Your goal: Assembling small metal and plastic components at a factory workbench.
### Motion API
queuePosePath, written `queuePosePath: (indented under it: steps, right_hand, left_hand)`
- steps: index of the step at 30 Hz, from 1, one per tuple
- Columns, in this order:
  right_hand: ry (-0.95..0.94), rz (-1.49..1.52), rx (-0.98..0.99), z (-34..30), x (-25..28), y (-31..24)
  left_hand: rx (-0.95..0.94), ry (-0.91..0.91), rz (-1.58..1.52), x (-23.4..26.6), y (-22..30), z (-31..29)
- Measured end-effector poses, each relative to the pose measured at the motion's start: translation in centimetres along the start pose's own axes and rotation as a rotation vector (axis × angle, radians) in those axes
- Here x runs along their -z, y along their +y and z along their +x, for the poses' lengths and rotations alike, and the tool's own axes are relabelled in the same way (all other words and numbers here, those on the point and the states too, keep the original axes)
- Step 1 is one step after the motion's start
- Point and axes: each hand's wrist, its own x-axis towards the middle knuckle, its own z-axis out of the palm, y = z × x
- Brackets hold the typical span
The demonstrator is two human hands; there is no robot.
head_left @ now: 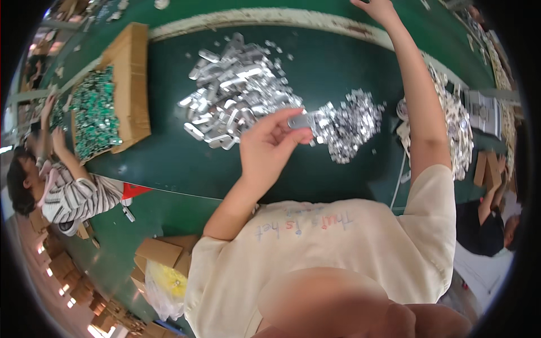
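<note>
Two hands show, one left hand (273, 141) and one right hand (375, 8), with one flat metal piece (298, 121) in the left. On one counter (166, 67) lie two silver heaps, one larger heap (231, 96) and one smaller heap (355, 127), their pieces too tangled to count; one pale heap (459, 129) is at the right. Two open cartons are near, a first carton (131, 84) with uncountably many green pieces (96, 112) and a second carton (160, 253) with one clear bag (158, 290). At least two co-workers appear, one striped top (79, 194) and one black top (476, 228); the stacked boxes (65, 270) are too blurred to number
</note>
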Motion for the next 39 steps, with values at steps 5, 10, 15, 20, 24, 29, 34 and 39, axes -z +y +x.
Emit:
queuePosePath:
  steps: [5,10,15,20,24,29,34,39]
  right_hand:
    - [-0.244,-0.056,0.094,9.8,-11.4,13.0]
    - [-0.319,0.360,0.215,10.5,-6.7,4.9]
    - [-0.399,0.923,0.173,-5.0,8.8,-4.5]
    - [-0.251,1.298,0.159,-15.8,13.0,-7.5]
    - [0.003,1.161,0.205,-20.6,13.1,-9.1]
    - [-0.069,1.139,0.237,-22.4,13.7,-8.6]
    - [-0.105,1.172,0.203,-23.1,13.8,-8.7]
    - [-0.127,1.206,0.177,-23.2,14.0,-8.9]
  left_hand:
    - [0.051,-0.059,0.132,0.1,0.7,0.0]
    - [-0.038,0.054,-0.006,0.8,-0.4,-0.4]
    - [-0.031,-0.019,0.004,1.2,0.5,0.5]
    - [-0.009,-0.107,-0.049,-0.1,0.6,1.6]
    - [-0.045,-0.130,0.008,-1.0,1.4,1.1]
    - [-0.121,-0.200,-0.021,-2.6,1.5,0.4]
    - [-0.152,-0.174,0.018,-3.2,1.9,-0.7]
    - [-0.132,-0.150,0.028,-3.1,2.3,-1.1]
